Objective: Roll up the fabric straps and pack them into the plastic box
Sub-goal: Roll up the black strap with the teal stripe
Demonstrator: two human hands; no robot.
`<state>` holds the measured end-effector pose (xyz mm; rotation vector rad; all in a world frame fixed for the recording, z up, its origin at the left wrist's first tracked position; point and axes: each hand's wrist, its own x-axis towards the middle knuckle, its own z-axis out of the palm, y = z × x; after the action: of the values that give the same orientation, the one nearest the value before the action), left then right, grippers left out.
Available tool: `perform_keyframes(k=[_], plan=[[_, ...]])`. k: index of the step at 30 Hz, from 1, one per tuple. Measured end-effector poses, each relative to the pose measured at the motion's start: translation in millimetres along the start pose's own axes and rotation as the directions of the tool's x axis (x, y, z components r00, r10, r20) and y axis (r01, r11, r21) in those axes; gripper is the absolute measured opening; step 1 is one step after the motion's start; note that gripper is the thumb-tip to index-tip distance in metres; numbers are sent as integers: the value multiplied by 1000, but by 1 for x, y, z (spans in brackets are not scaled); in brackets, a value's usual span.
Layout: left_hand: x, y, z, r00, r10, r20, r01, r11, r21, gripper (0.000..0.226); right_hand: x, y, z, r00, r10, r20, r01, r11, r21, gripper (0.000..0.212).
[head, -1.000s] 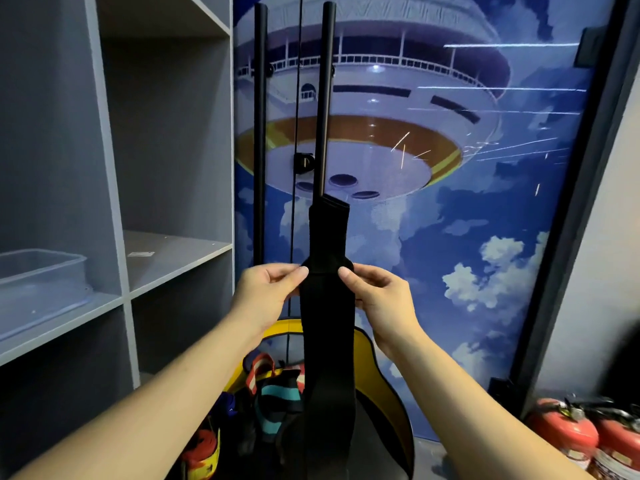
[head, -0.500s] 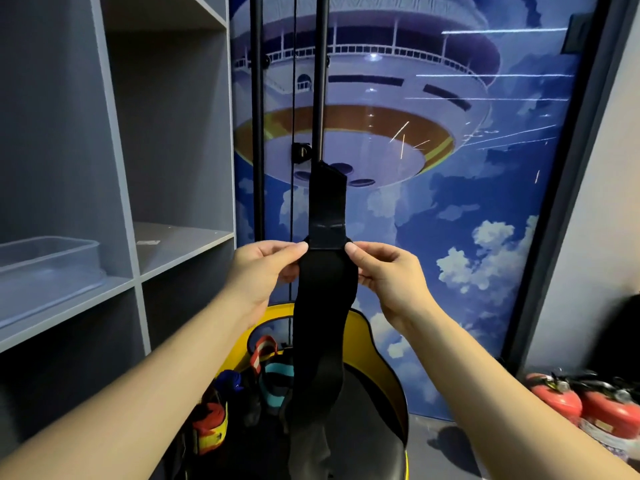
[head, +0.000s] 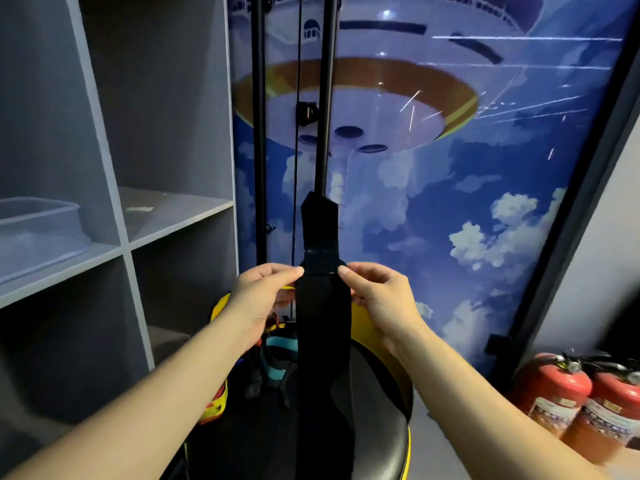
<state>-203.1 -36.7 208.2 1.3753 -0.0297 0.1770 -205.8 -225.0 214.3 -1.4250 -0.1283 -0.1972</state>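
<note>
A wide black fabric strap (head: 323, 341) hangs upright in front of me, its narrower top end sticking up above my fingers. My left hand (head: 265, 294) pinches its left edge and my right hand (head: 379, 296) pinches its right edge at the same height. The long lower part drops out of view at the bottom. A clear plastic box (head: 38, 233) stands on the grey shelf (head: 104, 252) at the far left, well apart from both hands. More coloured straps (head: 277, 351) lie in a yellow-rimmed black container (head: 384, 403) below my hands.
Two black vertical poles (head: 325, 98) stand right behind the strap against a blue poster wall. Two red fire extinguishers (head: 581, 400) sit on the floor at the lower right. The shelf unit's upright divider (head: 114, 188) stands between the box and the neighbouring compartment.
The strap's top end has shifted a little in my fingers and the view has tilted slightly down. Both hands keep their pinch at the same spot.
</note>
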Motion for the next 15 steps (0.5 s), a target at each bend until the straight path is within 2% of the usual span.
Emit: perform_keyframes(k=[6,9,15], plan=[[27,-128,-29,969,-191,-154,219,957,189,6,16,130,-3,965,257,-44,-259,964,-53,17],[40,-168,-34,940,-261,-218,303,935,185,9,29,171,-6,956,286,-70,-292,951,-101,14],[75,-211,-35,924,-274,-266,329,925,192,8,64,213,-8,947,301,-111,-316,935,-161,12]])
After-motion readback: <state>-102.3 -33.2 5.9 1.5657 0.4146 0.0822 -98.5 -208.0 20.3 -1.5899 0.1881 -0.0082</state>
